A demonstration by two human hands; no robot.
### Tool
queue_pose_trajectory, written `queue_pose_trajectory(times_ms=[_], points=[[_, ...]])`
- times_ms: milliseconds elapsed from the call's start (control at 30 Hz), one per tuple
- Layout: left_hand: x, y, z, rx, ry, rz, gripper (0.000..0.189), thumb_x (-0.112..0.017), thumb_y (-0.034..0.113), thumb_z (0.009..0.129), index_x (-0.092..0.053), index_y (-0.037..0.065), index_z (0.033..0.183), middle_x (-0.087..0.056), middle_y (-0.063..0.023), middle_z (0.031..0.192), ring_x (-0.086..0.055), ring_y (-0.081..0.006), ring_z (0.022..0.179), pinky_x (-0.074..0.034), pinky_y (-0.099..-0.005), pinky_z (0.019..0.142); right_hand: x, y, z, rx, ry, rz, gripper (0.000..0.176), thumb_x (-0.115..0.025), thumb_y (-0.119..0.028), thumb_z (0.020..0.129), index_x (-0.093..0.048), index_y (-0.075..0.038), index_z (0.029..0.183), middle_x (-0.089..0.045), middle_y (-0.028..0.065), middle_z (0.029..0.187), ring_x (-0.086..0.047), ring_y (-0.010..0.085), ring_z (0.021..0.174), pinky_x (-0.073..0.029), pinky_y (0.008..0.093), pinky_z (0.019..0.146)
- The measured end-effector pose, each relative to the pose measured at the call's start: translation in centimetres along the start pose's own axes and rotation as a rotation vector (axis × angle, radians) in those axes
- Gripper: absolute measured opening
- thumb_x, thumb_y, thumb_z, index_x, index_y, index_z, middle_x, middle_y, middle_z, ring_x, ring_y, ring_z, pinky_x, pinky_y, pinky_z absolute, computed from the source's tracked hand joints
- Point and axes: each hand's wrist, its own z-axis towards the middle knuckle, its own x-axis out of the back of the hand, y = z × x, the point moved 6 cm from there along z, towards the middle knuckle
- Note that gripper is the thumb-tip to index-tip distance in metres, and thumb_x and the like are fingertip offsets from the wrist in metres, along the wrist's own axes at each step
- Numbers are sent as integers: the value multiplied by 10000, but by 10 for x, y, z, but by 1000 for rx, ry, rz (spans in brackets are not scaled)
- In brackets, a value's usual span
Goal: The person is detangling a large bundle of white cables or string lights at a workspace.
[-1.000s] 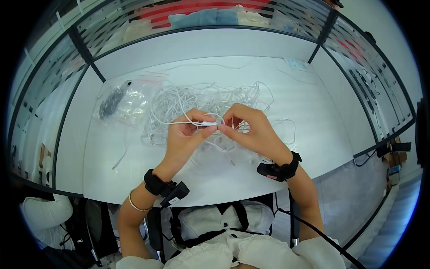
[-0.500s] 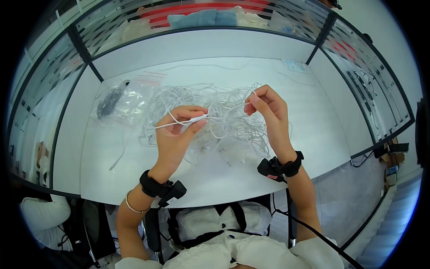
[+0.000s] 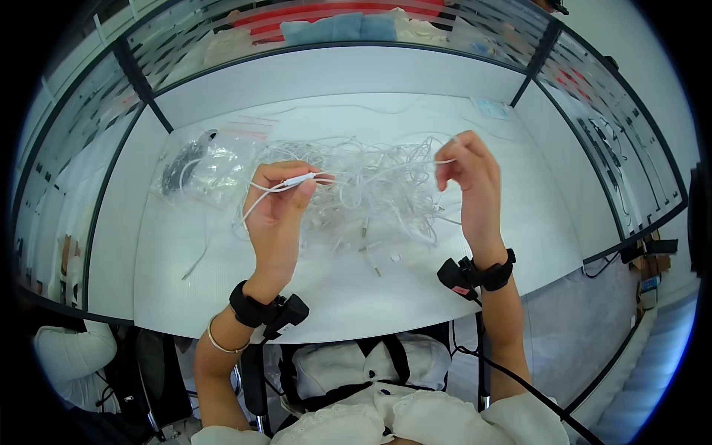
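A tangled heap of thin white earphone cables [image 3: 371, 196] lies on the white table [image 3: 519, 222]. My left hand [image 3: 278, 204] is raised over the heap's left side and pinches a white inline piece on one cable between thumb and fingers. My right hand [image 3: 469, 178] is lifted at the heap's right side, its fingertips pinched on the same white cable, which stretches taut between the two hands. Several strands hang from that cable down into the heap. Both wrists wear black bands.
Clear plastic bags [image 3: 200, 170], one holding a dark item, lie at the table's left. A loose white cable [image 3: 194, 263] trails near the left front. A small packet [image 3: 489, 107] sits at the far right. Glass partitions [image 3: 593, 96] border the table.
My hands have drawn apart: the left moved left and up, the right moved right and up. The cable between them has stretched out and lifted part of the tangle.
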Motion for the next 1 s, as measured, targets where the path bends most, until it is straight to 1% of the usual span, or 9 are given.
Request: queue_pose_trajectory(times_ms=[100, 200, 233, 367, 500, 600, 767, 900, 1000], points=[[-4, -6, -2, 24, -50, -9, 132, -593, -4, 898, -525, 3, 1011, -611, -118, 1002, -641, -200, 911, -512, -329, 855, -15, 25, -2, -170, -248, -152, 114, -561, -149, 908, -550, -40, 937, -615, 51, 845, -566, 120, 722, -451, 256, 668], [-9, -7, -5, 140, -106, -14, 137, -588, -15, 894, -528, -1, 1017, -605, -118, 995, -636, -194, 907, -526, -332, 834, -30, 19, -8, 12, -245, -429, 195, -579, -148, 901, -542, -46, 1063, -625, 46, 925, -582, 138, 763, -463, 268, 689], [-10, -7, -5, 138, -120, -26, 139, -586, -17, 894, -531, -2, 1021, -602, -117, 997, -636, -194, 904, -530, -332, 827, -31, 14, -9, -19, -222, -384, 316, -604, -128, 872, -517, -56, 1167, -604, 60, 1048, -581, 172, 859, -464, 298, 762], [-11, -14, -8, 120, -162, -57, 149, -581, -27, 892, -542, -3, 1035, -592, -108, 1008, -631, -192, 896, -539, -330, 810, -34, -17, -10, 346, -113, -598, 442, -651, -83, 786, -517, -71, 1207, -521, 100, 1223, -510, 247, 1079, -405, 364, 920], [-13, -18, -10, 101, -178, -10, 159, -583, -34, 888, -565, -6, 1043, -586, -103, 1029, -628, -184, 903, -529, -300, 793, -64, -27, -26, 540, -440, -698, 194, -687, -95, 764, -650, -141, 949, -602, 14, 1028, -521, 252, 1068, -368, 384, 952], [-13, -18, -11, 116, -173, 12, 162, -589, -25, 889, -584, -20, 1050, -601, -102, 1026, -635, -182, 903, -515, -285, 802, -65, -21, -28, 628, -370, -913, 172, -709, -119, 756, -651, -145, 916, -604, -2, 1017, -526, 233, 1068, -353, 398, 970], [-11, -24, -13, 167, -156, -1, 156, -585, -16, 895, -608, -35, 1048, -625, -100, 1010, -642, -184, 917, -507, -288, 829, -48, -9, -21, 520, -266, -909, 126, -729, -159, 773, -606, -131, 777, -581, -18, 705, -605, 183, 939, -277, 477, 1071], [-11, -23, -14, 200, -173, -5, 175, -580, -18, 897, -611, -36, 1069, -628, -102, 1011, -643, -180, 923, -504, -289, 837, -49, -4, -20, 244, -327, -861, 135, -744, -173, 763, -620, -122, 750, -581, -19, 700, -600, 159, 893, -212, 491, 1110], [-14, -22, -14, 181, -207, -2, 186, -575, -19, 899, -612, -34, 1081, -628, -102, 1006, -643, -179, 924, -500, -289, 844, -49, 1, -19, 236, -375, -887, 127, -758, -170, 753, -645, -112, 756, -601, -19, 719, -600, 147, 930, -161, 493, 1136]])
